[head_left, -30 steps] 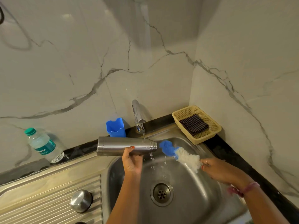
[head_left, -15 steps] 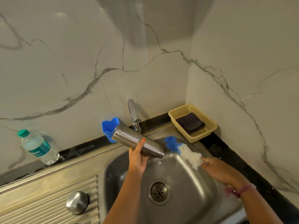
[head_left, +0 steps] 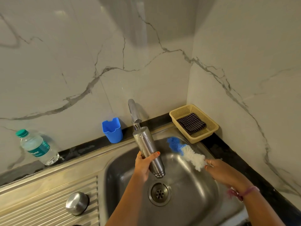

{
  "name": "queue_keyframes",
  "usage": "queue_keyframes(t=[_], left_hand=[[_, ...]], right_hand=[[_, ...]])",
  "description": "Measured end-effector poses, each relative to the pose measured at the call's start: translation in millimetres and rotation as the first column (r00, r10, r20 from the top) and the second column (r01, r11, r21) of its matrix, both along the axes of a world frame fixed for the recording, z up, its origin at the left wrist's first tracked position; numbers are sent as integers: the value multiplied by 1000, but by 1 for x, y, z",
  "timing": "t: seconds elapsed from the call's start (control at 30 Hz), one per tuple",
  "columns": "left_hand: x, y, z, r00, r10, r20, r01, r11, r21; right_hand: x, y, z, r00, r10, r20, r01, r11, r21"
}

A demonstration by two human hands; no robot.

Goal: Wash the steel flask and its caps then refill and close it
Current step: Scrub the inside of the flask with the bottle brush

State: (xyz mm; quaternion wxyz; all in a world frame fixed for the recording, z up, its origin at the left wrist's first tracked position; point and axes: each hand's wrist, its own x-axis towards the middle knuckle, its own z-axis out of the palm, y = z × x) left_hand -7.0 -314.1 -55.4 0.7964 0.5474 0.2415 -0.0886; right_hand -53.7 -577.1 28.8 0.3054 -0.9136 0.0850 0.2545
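White marble-look walls with grey veins fill the upper two thirds of the frame and meet in a corner at upper right; below them we see a black counter edge and a steel sink (head_left: 202,207) with a ribbed drainboard (head_left: 40,198) at lower left and a round drain (head_left: 159,192) at bottom centre. Our steel flask (head_left: 149,152) sits just above the frame's centre-bottom, over the basin: a slim brushed-metal cylinder, inverted and tilted, its flat base up under the tap (head_left: 134,113) and its narrower ringed mouth pointing down toward the drain. Water from the tap strikes the base, and the metal looks wet and glossy. Our left hand (head_left: 144,166) is wrapped around the flask's lower body, thumb across the front. To the right, our right hand (head_left: 221,172) is closed on the end of a bottle brush (head_left: 187,152) with white bristles and a blue tip; the brush lies apart from the flask, angled toward the upper left. At right of centre a yellow basket (head_left: 210,130) holds a dark checked cloth (head_left: 191,123). At far left stands a plastic water bottle (head_left: 38,148) with a green cap. A blue holder (head_left: 112,129) sits beside the tap. A domed steel cap (head_left: 77,203) rests on the drainboard.
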Motion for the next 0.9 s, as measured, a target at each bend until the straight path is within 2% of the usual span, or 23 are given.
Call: queue_keyframes(t=[0.53,0.9], left_hand=[[-15,28,-16,996,-54,65,34,961,273],[-1,36,-8,995,-47,88,17,947,321]], right_hand=[[1,6,-3,1000,-18,17,18,1000,14],[3,9,3,999,-15,37,14,1000,25]])
